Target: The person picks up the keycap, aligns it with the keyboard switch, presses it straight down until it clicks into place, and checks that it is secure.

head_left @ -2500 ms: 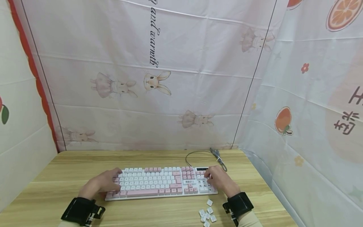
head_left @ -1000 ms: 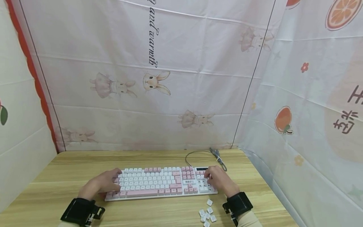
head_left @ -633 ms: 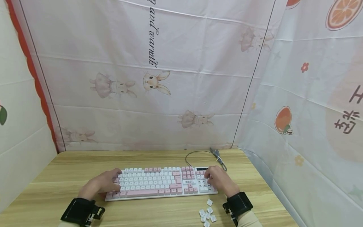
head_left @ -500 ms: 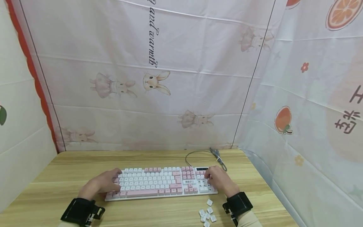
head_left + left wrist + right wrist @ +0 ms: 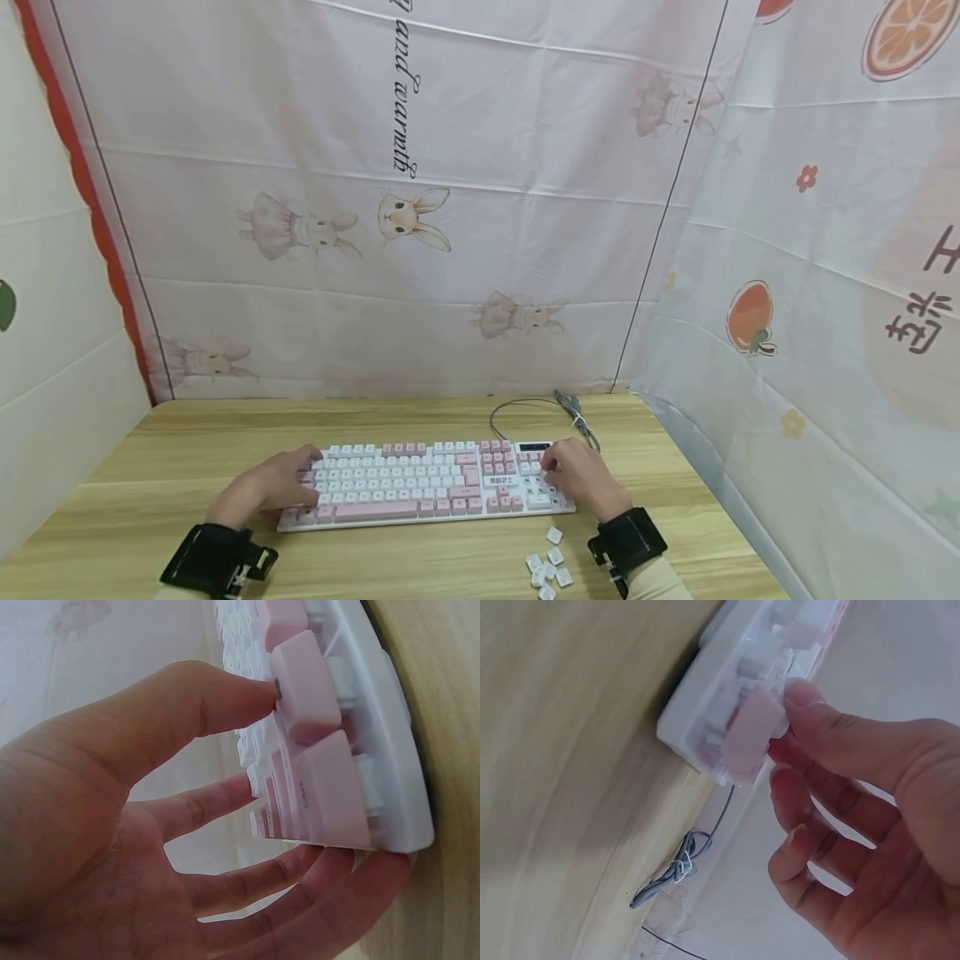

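Bunny-print cloth (image 5: 480, 117) hangs behind our wood-grain table (image 5: 390, 554), and the pink-and-white keyboard (image 5: 397, 479) lies flat on it, its grey cable (image 5: 573, 408) bundled behind the number-pad end. Several loose white keycaps (image 5: 555, 556) are scattered on the wood just in front of that end.

Our best guess at the step: we're working on a cap in the number pad, but whether it's being seated or pulled we honestly can't tell. Our right hand (image 5: 585, 475) has thumb and index drawn narrow on what looks like a white keycap (image 5: 781, 726), next to a tall pink key (image 5: 750, 735); the other fingers are curled off the board. Our left hand (image 5: 270, 481) grips the opposite end, fingers spread around it with the thumb on a pink key (image 5: 304, 690).

We'd say the next move calls for a straight, level push or pull from the right while the left keeps the board from sliding.

Versus half a second ago, hardly anything's different: same hold on the left, same scatter of caps, right hand shifted a hair at most.
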The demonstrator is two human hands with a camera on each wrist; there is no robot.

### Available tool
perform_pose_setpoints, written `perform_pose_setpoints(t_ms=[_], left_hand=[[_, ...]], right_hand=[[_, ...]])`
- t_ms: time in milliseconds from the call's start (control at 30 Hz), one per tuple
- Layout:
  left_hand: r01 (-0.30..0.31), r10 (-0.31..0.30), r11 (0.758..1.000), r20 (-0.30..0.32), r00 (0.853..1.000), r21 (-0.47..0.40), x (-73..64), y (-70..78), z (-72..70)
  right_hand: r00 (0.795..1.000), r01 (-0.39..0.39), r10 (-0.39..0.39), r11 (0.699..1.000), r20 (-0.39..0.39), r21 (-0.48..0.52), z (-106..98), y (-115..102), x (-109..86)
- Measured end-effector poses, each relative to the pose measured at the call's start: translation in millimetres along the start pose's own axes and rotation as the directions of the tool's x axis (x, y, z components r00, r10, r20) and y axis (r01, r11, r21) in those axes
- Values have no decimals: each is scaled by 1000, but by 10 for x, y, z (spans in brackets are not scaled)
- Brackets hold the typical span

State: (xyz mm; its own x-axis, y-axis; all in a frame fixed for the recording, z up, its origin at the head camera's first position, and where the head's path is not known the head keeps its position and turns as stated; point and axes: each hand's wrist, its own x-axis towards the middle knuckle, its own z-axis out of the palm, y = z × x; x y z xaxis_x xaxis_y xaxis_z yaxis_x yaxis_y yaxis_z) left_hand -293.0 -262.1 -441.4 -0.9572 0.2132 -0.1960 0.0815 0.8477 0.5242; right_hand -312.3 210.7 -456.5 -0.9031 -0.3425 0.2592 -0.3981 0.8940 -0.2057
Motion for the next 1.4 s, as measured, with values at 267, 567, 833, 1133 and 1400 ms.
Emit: perform_pose_setpoints(t_ms=[267, 567, 833, 1133, 1400], left_hand=[[-2, 2, 1000, 1, 1000, -7, -7, 16, -2], [-6, 6, 1000, 1, 1000, -1, -21, 23, -9], [-17, 17, 1000, -3, 1000, 20, -11, 32, -27], [-26, 26, 999, 12, 1000, 30, 4, 11, -60], [-25, 25, 999, 7, 1000, 37, 12, 2, -42]], right_hand=[[1000, -8, 8, 1000, -9, -17, 7, -3, -1], [1000, -4, 3, 998, -14, -55, 18, -48, 29], [999, -15, 13, 999, -35, -37, 29, -55, 35], [999, -39, 38, 999, -37, -14, 79, -59, 76], [998, -42, 43, 999, -55, 10, 63, -55, 87]])
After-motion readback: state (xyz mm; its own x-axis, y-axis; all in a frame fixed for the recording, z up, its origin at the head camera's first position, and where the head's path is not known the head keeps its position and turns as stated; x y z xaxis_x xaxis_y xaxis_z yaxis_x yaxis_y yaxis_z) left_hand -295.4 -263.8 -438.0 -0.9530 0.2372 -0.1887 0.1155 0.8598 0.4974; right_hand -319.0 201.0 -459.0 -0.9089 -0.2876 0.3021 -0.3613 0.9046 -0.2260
